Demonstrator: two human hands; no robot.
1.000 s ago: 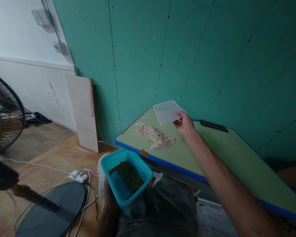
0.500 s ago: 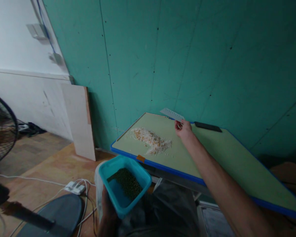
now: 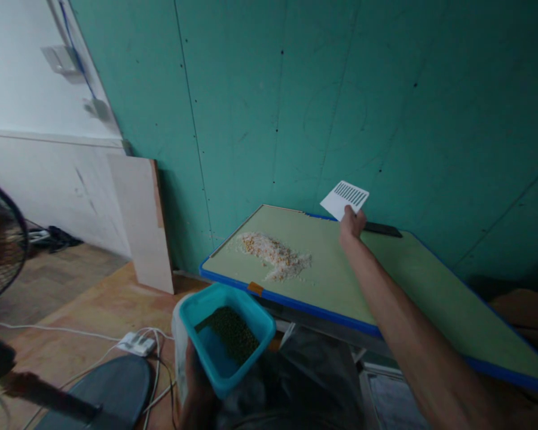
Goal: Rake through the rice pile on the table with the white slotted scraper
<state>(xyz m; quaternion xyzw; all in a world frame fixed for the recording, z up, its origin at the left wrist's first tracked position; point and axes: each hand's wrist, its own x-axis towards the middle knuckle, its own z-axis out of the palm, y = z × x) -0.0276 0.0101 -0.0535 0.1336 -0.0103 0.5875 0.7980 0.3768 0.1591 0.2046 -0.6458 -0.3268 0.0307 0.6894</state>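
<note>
Fingers of the right hand (image 3: 353, 226) are closed in a pinch on the near edge of a white slotted plate (image 3: 338, 203), the thumb lying on its upper face. Beyond the fingertips the plate tilts, its row of slots at the end away from the hand, raised in front of the green wall (image 3: 251, 89). From these fingers the bare forearm runs back toward the body and to the right, slanting above the green tabletop (image 3: 332, 275), wrist almost in line with it. Just right of the knuckles a dark bar (image 3: 384, 230) lies along the table's far edge.

Left of the pinching fingers, and nearer the body, a heap of pale grains mixed with yellow kernels (image 3: 275, 254) spreads over the tabletop, well apart from the plate. An orange patch (image 3: 255, 289) marks the blue table edge on the near side of that heap.

Low on the other side, the left hand (image 3: 197, 376) is set against the near left wall of a turquoise tub (image 3: 260, 322); whether its fingers are spread or curled I cannot tell, as they are hidden. Above and right of that hand, inside the tub, small dark green beans (image 3: 235, 337) lie banked toward one side.
</note>
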